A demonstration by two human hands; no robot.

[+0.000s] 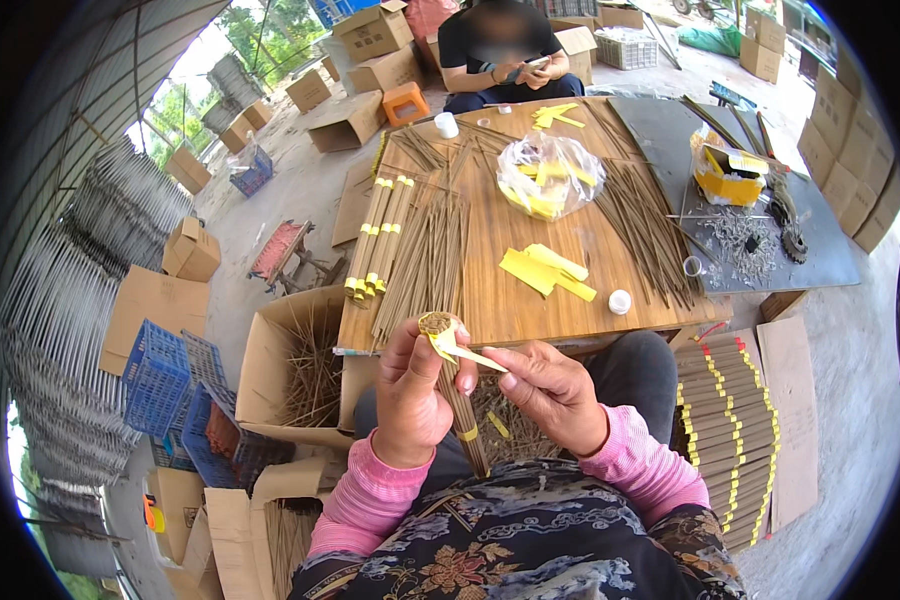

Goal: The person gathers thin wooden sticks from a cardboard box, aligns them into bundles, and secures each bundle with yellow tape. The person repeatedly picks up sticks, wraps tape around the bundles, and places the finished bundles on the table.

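My left hand point(408, 400) is closed round the upper part of a bundle of thin brown sticks point(461, 412) that look like incense sticks. The bundle tilts over my lap, its round end up, with a yellow band lower down. A pale yellow paper strip point(478, 358) runs from around the bundle's top to my right hand point(555, 392), which pinches its free end between thumb and fingers. Just beyond, on the wooden table point(510, 315), lie loose yellow paper strips point(545, 270), loose brown sticks point(425, 265) and banded bundles point(378, 235).
A clear plastic bag point(550, 175) of yellow strips and a white tub point(619, 301) are on the table. A carton point(300, 370) of sticks stands left, stacked banded bundles point(730, 440) right. A person point(500, 50) sits across, holding a phone. Blue crates point(160, 375) stand far left.
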